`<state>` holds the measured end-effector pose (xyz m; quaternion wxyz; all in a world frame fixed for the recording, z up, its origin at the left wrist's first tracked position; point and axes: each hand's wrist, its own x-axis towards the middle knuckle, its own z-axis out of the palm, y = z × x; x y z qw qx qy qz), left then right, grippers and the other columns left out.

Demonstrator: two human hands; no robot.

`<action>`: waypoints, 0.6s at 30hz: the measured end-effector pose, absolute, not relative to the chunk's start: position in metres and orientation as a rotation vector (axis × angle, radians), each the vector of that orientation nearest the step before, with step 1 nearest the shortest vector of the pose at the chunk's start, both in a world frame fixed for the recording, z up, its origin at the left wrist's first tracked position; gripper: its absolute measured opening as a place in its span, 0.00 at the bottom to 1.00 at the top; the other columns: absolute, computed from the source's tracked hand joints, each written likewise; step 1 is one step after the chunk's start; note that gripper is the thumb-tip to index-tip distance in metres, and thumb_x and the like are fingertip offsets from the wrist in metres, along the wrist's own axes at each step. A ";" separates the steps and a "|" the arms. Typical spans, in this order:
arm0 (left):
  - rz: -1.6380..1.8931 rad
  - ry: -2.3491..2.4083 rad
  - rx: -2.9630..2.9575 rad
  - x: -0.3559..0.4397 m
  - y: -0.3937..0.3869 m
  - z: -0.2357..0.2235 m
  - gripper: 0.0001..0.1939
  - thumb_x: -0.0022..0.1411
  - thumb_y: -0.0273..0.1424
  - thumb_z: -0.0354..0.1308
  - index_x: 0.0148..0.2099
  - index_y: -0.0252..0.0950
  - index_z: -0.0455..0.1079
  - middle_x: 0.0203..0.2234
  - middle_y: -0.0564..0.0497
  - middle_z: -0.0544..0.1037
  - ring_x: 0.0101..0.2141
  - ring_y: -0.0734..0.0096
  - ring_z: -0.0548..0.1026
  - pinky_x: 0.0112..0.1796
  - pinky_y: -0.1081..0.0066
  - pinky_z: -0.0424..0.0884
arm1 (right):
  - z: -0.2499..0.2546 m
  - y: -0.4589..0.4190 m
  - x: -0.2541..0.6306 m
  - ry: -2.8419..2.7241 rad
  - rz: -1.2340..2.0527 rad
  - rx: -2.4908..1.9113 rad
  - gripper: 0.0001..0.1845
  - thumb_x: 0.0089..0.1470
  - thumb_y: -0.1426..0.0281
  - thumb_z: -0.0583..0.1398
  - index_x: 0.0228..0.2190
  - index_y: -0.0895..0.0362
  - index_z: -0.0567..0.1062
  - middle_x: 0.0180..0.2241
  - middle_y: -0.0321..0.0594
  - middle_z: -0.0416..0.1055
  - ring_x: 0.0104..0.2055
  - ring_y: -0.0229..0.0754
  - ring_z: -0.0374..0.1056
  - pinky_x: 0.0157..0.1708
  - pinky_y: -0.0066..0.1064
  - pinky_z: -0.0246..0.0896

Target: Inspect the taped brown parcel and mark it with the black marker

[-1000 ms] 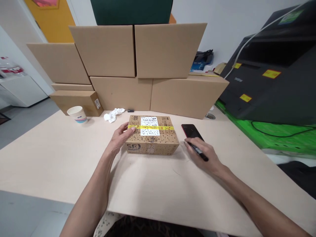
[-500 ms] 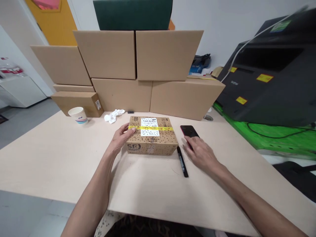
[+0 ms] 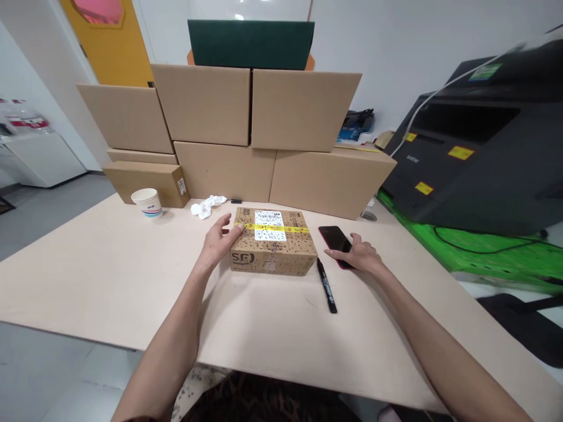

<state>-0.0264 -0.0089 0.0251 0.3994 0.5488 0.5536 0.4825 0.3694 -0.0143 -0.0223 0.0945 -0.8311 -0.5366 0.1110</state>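
Note:
A small brown parcel (image 3: 281, 249) with a white label and a yellow tape band lies on the pale table (image 3: 88, 275). My left hand (image 3: 217, 241) rests against its left end, fingers spread and flat. My right hand (image 3: 359, 255) is on the near end of a dark phone (image 3: 333, 235) right of the parcel, thumb and fingers closed on its edges. A black marker pen (image 3: 326, 286) lies loose on the table between the parcel and my right hand.
Stacked plain cardboard boxes (image 3: 264, 111) wall off the table's far side. A paper cup (image 3: 148, 203), a crumpled white tissue (image 3: 206, 206) and a small black cap (image 3: 236, 201) lie before them. A black printer (image 3: 479, 158) on a green mat (image 3: 484, 252) fills the right.
My right hand has put the marker down on the table and moved onto the phone. My left hand has stayed on the parcel. The view has tilted up slightly.

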 end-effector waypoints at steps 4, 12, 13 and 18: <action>1.409 1.491 1.560 -0.026 -0.012 0.027 0.39 0.62 0.51 0.62 0.68 0.36 0.64 0.63 0.34 0.69 0.55 0.47 0.73 0.54 0.51 0.71 | -0.026 -0.008 0.377 -1.379 0.489 -2.284 0.62 0.33 0.43 0.71 0.62 0.63 0.61 0.55 0.66 0.71 0.56 0.68 0.70 0.51 0.51 0.66; 1.858 1.412 1.778 -0.012 -0.056 0.027 0.25 0.63 0.42 0.63 0.60 0.41 0.71 0.59 0.42 0.73 0.60 0.52 0.69 0.60 0.54 0.65 | -0.031 -0.013 0.364 -1.005 0.714 -1.576 0.33 0.30 0.49 0.74 0.33 0.54 0.71 0.25 0.38 0.76 0.28 0.48 0.74 0.30 0.42 0.73; 1.879 1.400 1.785 -0.006 -0.065 0.026 0.23 0.63 0.41 0.63 0.58 0.41 0.72 0.57 0.42 0.75 0.59 0.52 0.69 0.59 0.54 0.66 | -0.029 -0.015 0.359 -0.980 0.720 -1.511 0.33 0.31 0.47 0.73 0.33 0.54 0.70 0.24 0.37 0.75 0.27 0.47 0.74 0.30 0.42 0.73; 1.576 1.226 1.777 0.038 -0.103 0.025 0.20 0.66 0.46 0.58 0.53 0.40 0.77 0.42 0.42 0.81 0.41 0.55 0.76 0.45 0.56 0.73 | -0.003 -0.037 0.325 -0.896 0.758 -1.241 0.36 0.35 0.44 0.72 0.39 0.55 0.74 0.29 0.38 0.79 0.30 0.45 0.76 0.32 0.40 0.75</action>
